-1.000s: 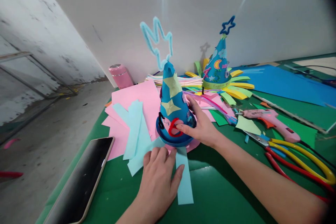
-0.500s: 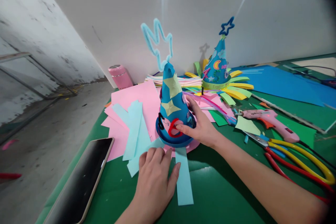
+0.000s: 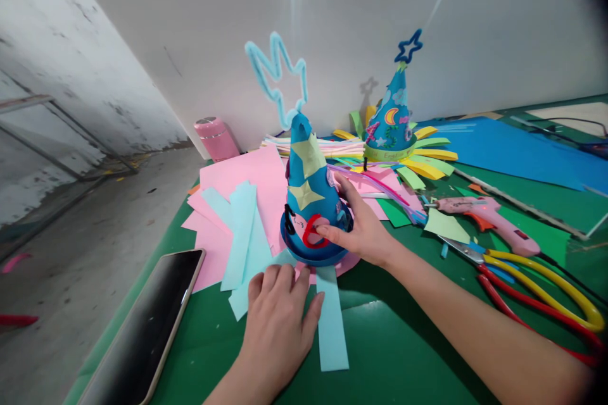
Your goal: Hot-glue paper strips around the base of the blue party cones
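A blue paper cone hat (image 3: pixel 304 161) stands in front of me, with yellow-green stars on its side, a red pipe-cleaner loop (image 3: pixel 312 233) near its base and a blue brim (image 3: pixel 316 259). From its tip rises a bent light-blue pipe-cleaner shape (image 3: pixel 301 82), leaning left. My right hand (image 3: pixel 356 228) grips the cone low on its right side, thumb in front. My left hand (image 3: pixel 280 313) lies on the table with bent fingers and the thumb apart, fingertips near the brim's front edge. Light-blue paper strips (image 3: pixel 332 335) stick out under the brim and beside this hand.
A phone (image 3: pixel 147 323) lies at left, pink paper (image 3: pixel 247 168) and a pink bottle (image 3: pixel 216 139) behind. Further back right stands another decorated cone hat (image 3: pixel 390 117). A pink glue gun (image 3: pixel 494 215) and scissors with red and yellow handles (image 3: pixel 536 285) lie at right.
The hat's tip and its light-blue pipe-cleaner shape have shifted slightly left, so the hat leans a little more. Both hands stay almost where they were.
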A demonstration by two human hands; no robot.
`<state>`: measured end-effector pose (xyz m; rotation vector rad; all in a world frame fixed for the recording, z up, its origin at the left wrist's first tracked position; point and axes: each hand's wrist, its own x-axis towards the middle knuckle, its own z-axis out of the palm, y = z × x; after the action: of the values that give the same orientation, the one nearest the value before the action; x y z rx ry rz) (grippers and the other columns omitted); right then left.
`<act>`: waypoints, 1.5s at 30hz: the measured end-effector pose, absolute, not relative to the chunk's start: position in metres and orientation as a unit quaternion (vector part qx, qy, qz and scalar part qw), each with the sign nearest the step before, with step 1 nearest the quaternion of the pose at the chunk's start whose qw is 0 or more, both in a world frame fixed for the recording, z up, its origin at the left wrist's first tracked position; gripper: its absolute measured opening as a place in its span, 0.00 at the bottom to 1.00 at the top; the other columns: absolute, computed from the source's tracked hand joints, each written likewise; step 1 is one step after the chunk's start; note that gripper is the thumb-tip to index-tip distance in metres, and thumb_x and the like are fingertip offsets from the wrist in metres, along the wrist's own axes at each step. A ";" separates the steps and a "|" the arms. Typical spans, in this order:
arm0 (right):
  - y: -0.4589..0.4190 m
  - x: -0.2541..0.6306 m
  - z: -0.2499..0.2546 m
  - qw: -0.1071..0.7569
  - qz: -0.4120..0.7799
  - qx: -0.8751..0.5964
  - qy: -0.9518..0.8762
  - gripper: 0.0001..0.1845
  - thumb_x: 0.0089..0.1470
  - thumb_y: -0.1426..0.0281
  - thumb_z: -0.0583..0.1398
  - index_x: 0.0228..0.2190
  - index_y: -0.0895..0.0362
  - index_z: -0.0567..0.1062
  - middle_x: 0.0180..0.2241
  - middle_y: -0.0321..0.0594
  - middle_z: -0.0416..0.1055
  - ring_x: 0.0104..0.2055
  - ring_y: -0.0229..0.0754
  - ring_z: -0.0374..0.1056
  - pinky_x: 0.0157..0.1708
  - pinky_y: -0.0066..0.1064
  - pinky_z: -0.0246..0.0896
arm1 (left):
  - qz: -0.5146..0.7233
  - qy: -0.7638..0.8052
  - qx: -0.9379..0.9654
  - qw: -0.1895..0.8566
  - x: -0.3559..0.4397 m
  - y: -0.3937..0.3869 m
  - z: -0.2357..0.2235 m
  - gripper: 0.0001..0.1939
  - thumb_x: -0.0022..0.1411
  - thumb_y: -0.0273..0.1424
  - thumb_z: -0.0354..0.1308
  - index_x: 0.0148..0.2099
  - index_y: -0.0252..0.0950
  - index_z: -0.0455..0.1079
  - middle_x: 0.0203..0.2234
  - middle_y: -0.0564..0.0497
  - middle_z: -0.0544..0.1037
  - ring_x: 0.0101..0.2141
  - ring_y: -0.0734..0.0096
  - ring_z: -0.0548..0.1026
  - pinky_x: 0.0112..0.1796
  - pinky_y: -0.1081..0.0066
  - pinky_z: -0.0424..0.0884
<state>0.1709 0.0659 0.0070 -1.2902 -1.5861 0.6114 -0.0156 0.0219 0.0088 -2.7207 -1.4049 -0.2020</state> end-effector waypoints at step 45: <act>0.047 0.173 0.063 0.600 0.196 -0.500 -0.593 0.48 0.42 0.60 0.62 0.57 0.49 0.41 0.56 0.42 0.51 0.55 0.49 0.53 0.49 0.41 0.57 | -0.543 -0.561 -0.625 -0.016 -0.067 0.045 0.036 0.12 0.62 0.34 0.41 0.37 0.39 0.66 0.32 0.49 0.70 0.35 0.66 0.69 0.36 0.64 0.65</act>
<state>0.1727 0.0470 0.0626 -1.1590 -1.3758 0.4555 -0.0669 0.0452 0.0362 -1.9837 -1.7794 -1.7227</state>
